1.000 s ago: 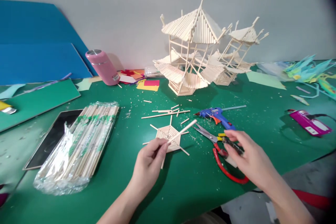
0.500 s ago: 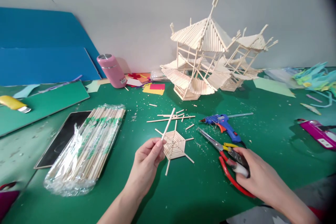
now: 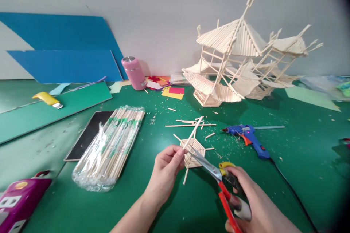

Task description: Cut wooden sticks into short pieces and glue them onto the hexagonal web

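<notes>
In my left hand a thin wooden stick is pinched between thumb and fingers, pointing up and away. My right hand grips scissors with red handles; yellow, black and white parts show around the grip. Their blade tips meet the stick near my left fingertips; whether they cut into it I cannot tell. Beneath lies a hexagonal web of sticks with spokes poking out, partly hidden by the blades and my left hand. Loose stick pieces lie just beyond.
A blue glue gun with its cord lies right. Behind stand stick-built pavilion models. Left are a plastic-wrapped stick bundle, a dark tray, a yellow cutter and a purple power strip. A pink flask stands by the wall.
My right hand has brought the scissors left and up to the stick in my left hand. The stick is now tilted lower, and the view has turned left.
</notes>
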{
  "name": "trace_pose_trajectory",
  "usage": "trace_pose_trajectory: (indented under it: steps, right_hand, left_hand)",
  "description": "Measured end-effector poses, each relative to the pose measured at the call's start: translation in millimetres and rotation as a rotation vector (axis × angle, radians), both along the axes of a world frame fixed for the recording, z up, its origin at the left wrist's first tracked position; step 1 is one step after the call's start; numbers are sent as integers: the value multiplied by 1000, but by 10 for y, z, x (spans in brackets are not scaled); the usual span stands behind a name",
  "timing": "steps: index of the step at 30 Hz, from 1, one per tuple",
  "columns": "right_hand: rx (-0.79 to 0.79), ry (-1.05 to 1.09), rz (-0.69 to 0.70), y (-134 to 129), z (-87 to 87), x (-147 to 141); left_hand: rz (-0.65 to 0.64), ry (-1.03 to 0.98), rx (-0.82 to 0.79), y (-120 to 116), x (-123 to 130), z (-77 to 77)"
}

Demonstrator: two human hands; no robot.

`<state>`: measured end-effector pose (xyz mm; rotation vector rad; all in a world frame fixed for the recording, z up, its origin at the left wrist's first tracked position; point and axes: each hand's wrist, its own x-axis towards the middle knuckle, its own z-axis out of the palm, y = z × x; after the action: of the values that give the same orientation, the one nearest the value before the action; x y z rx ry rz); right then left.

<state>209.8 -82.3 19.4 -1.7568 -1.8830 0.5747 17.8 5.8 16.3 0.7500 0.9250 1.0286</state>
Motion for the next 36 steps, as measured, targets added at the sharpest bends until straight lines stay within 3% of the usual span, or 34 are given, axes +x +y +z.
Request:
trace_pose_trajectory:
  steps: [3, 7, 11, 19, 25, 31, 36]
  right_hand:
    - [-34, 54, -30, 21, 69, -68]
    - [-45, 50, 28, 75, 127, -98]
    - [-23, 49, 15, 105, 92, -138]
    - [-184, 124, 35, 78, 52, -136]
    - [-167, -16, 47, 0, -38, -66]
    - [-328, -130, 60, 14, 13, -38]
    - [-439, -89, 25, 26, 6, -84]
  left_hand:
    - [-10, 42, 51, -7, -20, -10]
    - [-29, 129, 137, -17, -43, -14]
    - [-79, 208, 242, -21, -46, 18]
    - [-157, 251, 350, -14, -67, 48]
    - [-246, 399, 465, -41, -107, 3]
    - [-303, 438, 556, -63, -102, -9]
    - [-319, 389, 501, -68, -91, 36]
